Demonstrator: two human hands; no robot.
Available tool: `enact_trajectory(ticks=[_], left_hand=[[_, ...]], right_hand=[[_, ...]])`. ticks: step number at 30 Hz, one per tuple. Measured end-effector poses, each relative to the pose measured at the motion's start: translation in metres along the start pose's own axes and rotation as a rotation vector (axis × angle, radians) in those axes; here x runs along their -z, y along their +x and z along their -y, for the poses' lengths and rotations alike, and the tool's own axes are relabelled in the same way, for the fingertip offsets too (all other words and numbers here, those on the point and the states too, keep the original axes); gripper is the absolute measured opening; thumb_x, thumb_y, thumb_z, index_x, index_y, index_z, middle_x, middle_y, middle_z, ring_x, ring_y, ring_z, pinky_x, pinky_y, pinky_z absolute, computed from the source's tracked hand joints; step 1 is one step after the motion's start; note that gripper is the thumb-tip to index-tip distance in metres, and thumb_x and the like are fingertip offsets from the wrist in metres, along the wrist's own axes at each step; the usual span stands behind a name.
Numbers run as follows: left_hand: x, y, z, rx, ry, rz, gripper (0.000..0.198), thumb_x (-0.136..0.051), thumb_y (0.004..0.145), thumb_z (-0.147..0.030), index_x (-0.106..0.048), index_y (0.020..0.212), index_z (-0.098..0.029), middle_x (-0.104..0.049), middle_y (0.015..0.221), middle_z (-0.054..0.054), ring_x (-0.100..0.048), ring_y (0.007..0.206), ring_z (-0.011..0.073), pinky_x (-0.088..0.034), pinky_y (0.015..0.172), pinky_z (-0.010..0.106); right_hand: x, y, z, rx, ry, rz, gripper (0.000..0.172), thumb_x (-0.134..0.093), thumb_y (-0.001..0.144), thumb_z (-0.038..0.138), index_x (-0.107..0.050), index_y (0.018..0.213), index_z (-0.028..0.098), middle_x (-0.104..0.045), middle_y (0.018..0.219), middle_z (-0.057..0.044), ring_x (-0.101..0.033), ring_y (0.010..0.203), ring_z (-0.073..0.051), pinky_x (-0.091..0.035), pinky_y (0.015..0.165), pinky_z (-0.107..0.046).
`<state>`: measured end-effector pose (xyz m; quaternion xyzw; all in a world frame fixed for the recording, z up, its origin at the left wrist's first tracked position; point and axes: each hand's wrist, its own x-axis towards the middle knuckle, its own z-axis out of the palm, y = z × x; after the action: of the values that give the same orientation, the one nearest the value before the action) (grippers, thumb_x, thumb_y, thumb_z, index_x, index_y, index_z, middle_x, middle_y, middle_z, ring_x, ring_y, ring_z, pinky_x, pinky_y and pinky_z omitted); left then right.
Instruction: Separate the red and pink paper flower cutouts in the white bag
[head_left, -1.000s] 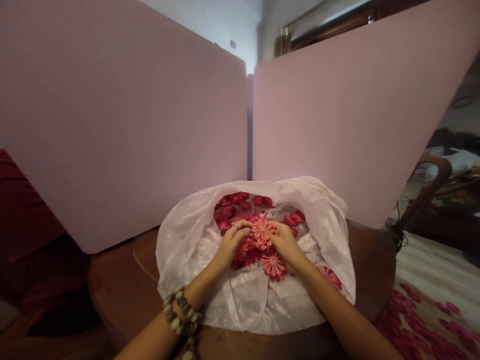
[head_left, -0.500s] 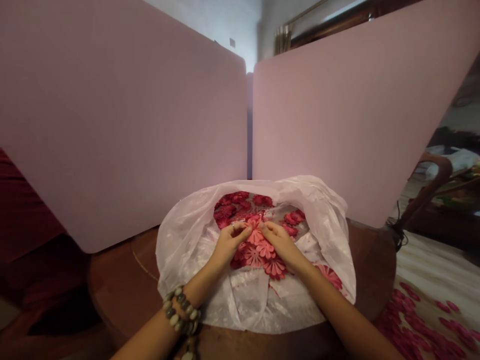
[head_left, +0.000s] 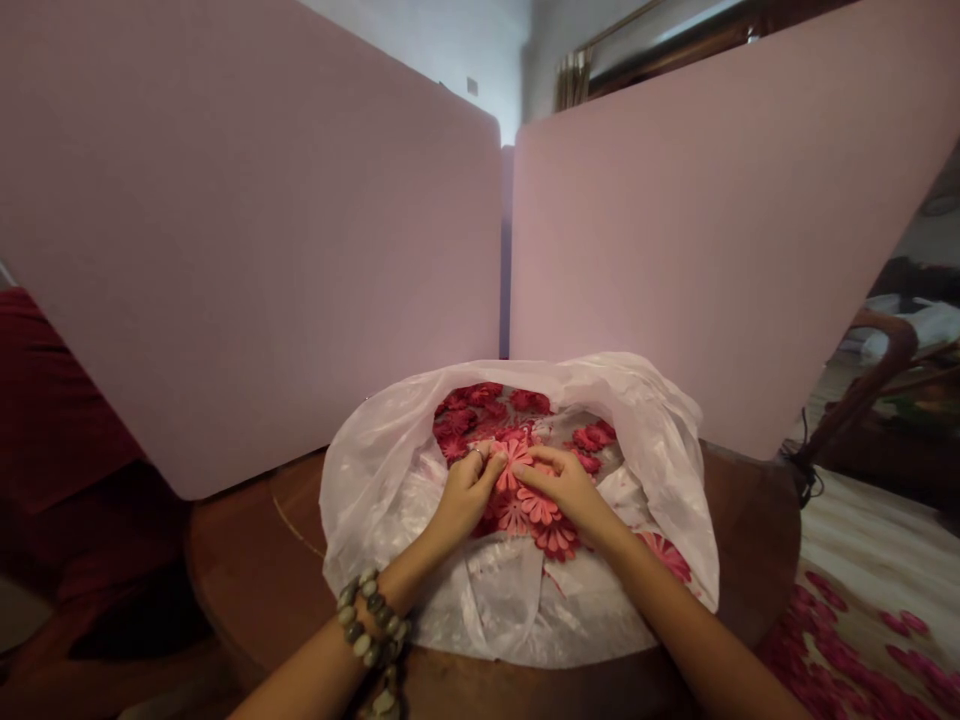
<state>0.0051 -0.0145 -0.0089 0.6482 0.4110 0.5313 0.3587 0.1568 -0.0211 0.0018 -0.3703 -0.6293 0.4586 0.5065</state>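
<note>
My left hand (head_left: 469,495), with a ring on one finger and beaded bracelets (head_left: 371,615) at the wrist, and my right hand (head_left: 559,490) meet over a heap of paper flowers inside a white plastic bag (head_left: 517,610). Their fingertips pinch a salmon-pink paper flower (head_left: 512,467) from both sides. More salmon flowers (head_left: 538,505) lie just under my right hand. Deep red paper flowers (head_left: 465,415) fill the bag's far side. Part of the heap is hidden by my hands.
The bag sits on a round wooden table (head_left: 742,540). Two tall pink partition boards (head_left: 262,250) stand behind it. A curved wooden chair arm (head_left: 877,370) and a cloth with pink flowers (head_left: 847,650) are at the right; dark red fabric (head_left: 45,420) hangs at the left.
My fingers have shifted on the salmon flowers, and the flowers under my right hand have spread out. The whole view has moved slightly to the left.
</note>
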Motion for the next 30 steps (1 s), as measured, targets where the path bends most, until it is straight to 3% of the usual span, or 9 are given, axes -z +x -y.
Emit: enact_trajectory(ticks=[3, 7, 11, 14, 20, 25, 30], left_hand=[[0.001, -0.001, -0.002, -0.039, 0.03, -0.012, 0.035, -0.055, 0.078, -0.047, -0.042, 0.06, -0.021, -0.035, 0.055, -0.007, -0.034, 0.052, 0.0108, -0.03, 0.05, 0.023], [-0.002, -0.003, -0.004, 0.002, -0.111, 0.026, 0.032, -0.059, 0.077, -0.048, -0.048, 0.066, -0.02, -0.044, 0.057, -0.005, -0.044, 0.053, 0.0114, -0.037, 0.053, 0.022], [-0.004, -0.001, -0.006, -0.009, -0.192, 0.067, 0.028, -0.064, 0.075, -0.046, -0.061, 0.079, -0.018, -0.059, 0.073, 0.002, -0.055, 0.072, 0.0165, -0.045, 0.067, 0.026], [-0.003, 0.002, -0.003, -0.044, -0.161, 0.02, 0.025, -0.067, 0.072, -0.042, -0.064, 0.071, -0.018, -0.061, 0.076, 0.004, -0.056, 0.077, 0.0184, -0.044, 0.072, 0.027], [0.002, 0.003, 0.003, -0.023, -0.065, -0.049, 0.029, -0.065, 0.072, -0.044, -0.056, 0.062, -0.018, -0.052, 0.058, -0.002, -0.047, 0.056, 0.013, -0.037, 0.056, 0.024], [0.003, 0.0, -0.003, -0.001, 0.089, -0.122, 0.051, -0.059, 0.072, -0.053, -0.034, 0.042, -0.021, -0.028, 0.044, -0.006, -0.027, 0.045, 0.0093, -0.021, 0.045, 0.025], [0.002, 0.0, -0.004, 0.015, 0.106, -0.021, 0.053, -0.059, 0.072, -0.054, -0.031, 0.041, -0.021, -0.026, 0.044, -0.006, -0.025, 0.044, 0.0088, -0.019, 0.045, 0.025]], right_hand=[[0.0, -0.002, 0.002, 0.003, -0.017, 0.028, 0.024, -0.068, 0.07, 0.042, -0.066, 0.07, 0.017, -0.06, 0.067, 0.0, -0.052, 0.066, -0.016, -0.041, 0.062, -0.026], [0.002, -0.002, 0.004, 0.081, -0.087, -0.01, 0.022, -0.066, 0.072, 0.04, -0.065, 0.069, 0.019, -0.061, 0.068, 0.0, -0.053, 0.068, -0.017, -0.042, 0.066, -0.028], [0.005, 0.001, -0.001, 0.122, -0.114, -0.066, 0.02, -0.068, 0.07, 0.039, -0.062, 0.07, 0.02, -0.062, 0.071, 0.0, -0.055, 0.074, -0.019, -0.042, 0.072, -0.03], [0.007, 0.003, -0.006, 0.062, -0.095, -0.074, 0.023, -0.072, 0.065, 0.039, -0.059, 0.07, 0.021, -0.06, 0.071, 0.001, -0.054, 0.075, -0.019, -0.042, 0.07, -0.029], [0.004, 0.001, -0.007, 0.069, -0.147, -0.042, 0.023, -0.075, 0.065, 0.034, -0.061, 0.078, 0.02, -0.061, 0.081, 0.0, -0.056, 0.082, -0.019, -0.042, 0.074, -0.028], [0.003, 0.001, -0.005, 0.064, -0.104, -0.012, 0.024, -0.068, 0.072, 0.037, -0.067, 0.089, 0.02, -0.065, 0.083, -0.002, -0.058, 0.079, -0.019, -0.044, 0.073, -0.029], [0.002, 0.001, -0.004, 0.042, -0.032, 0.003, 0.024, -0.068, 0.071, 0.042, -0.07, 0.077, 0.018, -0.066, 0.075, -0.003, -0.057, 0.074, -0.019, -0.043, 0.069, -0.03]])
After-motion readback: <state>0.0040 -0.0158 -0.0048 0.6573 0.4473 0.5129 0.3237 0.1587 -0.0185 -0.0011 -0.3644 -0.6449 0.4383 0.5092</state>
